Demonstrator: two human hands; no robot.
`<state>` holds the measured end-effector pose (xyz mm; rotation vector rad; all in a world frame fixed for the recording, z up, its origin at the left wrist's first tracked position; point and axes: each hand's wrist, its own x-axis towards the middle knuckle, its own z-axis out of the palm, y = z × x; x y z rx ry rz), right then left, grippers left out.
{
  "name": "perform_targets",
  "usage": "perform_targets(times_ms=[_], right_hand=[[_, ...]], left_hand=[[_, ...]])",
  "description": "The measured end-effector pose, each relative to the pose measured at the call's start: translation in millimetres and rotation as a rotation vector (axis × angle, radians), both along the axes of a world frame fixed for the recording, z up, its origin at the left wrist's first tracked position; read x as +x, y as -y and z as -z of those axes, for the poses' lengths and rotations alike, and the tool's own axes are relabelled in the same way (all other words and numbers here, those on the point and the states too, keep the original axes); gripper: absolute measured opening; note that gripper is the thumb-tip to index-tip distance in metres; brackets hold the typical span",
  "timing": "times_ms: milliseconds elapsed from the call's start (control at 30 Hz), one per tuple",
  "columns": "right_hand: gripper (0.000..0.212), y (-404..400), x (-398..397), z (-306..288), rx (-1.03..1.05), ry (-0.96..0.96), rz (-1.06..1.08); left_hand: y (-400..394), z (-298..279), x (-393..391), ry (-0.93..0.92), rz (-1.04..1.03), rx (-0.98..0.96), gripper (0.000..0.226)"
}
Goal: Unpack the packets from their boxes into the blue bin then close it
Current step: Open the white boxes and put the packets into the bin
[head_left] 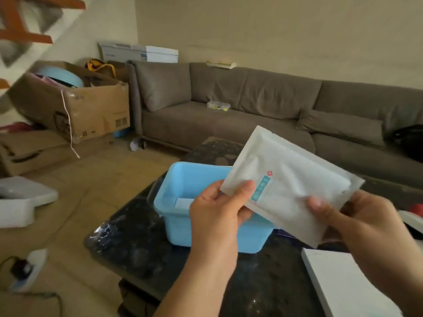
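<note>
A white packet (288,177) with a teal strip and a small red mark is held up in the air, tilted, over the right part of the blue bin (180,179). My left hand (219,209) pinches its lower left corner with the thumb on top. My right hand (357,218) pinches its lower right edge. The bin stands open on the dark table (142,243), with a pale packet (183,203) lying inside on its floor. A white box (338,280) lies on the table at the lower right. No lid for the bin is in view.
A brown sofa (240,110) runs behind the table. Cardboard boxes (75,104) are stacked at the left, with white foam (23,202) and a power strip (27,268) on the tiled floor. Something red (417,208) shows at the right edge.
</note>
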<state>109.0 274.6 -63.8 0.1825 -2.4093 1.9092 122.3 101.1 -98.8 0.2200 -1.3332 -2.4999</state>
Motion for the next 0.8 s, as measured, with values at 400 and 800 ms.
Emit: perform_targets(times_ms=[400, 800], right_hand=[[0.027, 101, -110, 18, 0.289, 0.366, -0.226], [0.043, 128, -118, 46, 0.424, 0.717, -0.303]], left_hand=[[96, 16, -26, -0.012, -0.560, -0.173, 0.022], [98, 13, -24, -0.006, -0.520, -0.048, 0.015]])
